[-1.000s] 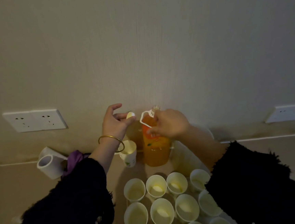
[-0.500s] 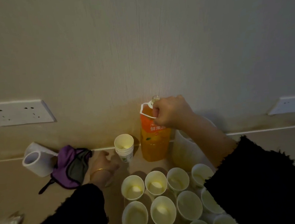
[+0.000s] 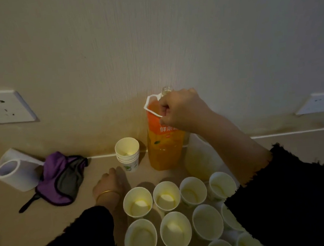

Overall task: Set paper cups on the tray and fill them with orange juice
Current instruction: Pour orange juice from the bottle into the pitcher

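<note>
An orange juice bottle (image 3: 165,150) stands upright against the wall, its neck (image 3: 166,90) uncapped. My right hand (image 3: 181,111) grips the white carry handle (image 3: 150,108) at the bottle's shoulder. My left hand (image 3: 108,183), with a gold bangle at the wrist, is low on the table just in front of a stack of paper cups (image 3: 127,153); its fingers are hidden. Several open paper cups (image 3: 137,201) stand packed together at the bottom centre, pale inside, with no juice plainly visible. What they stand on is hidden by the cups and my right sleeve.
A roll of white tape (image 3: 15,175) and a purple-and-grey cloth (image 3: 62,176) lie at the left. A pale translucent container (image 3: 199,158) sits right of the bottle. Wall sockets (image 3: 3,107) (image 3: 320,102) flank the scene, and the wall runs directly behind.
My left hand, which held the white cap up beside the bottle's mouth, has dropped to the table by the cup stack. My right hand stays on the bottle's handle.
</note>
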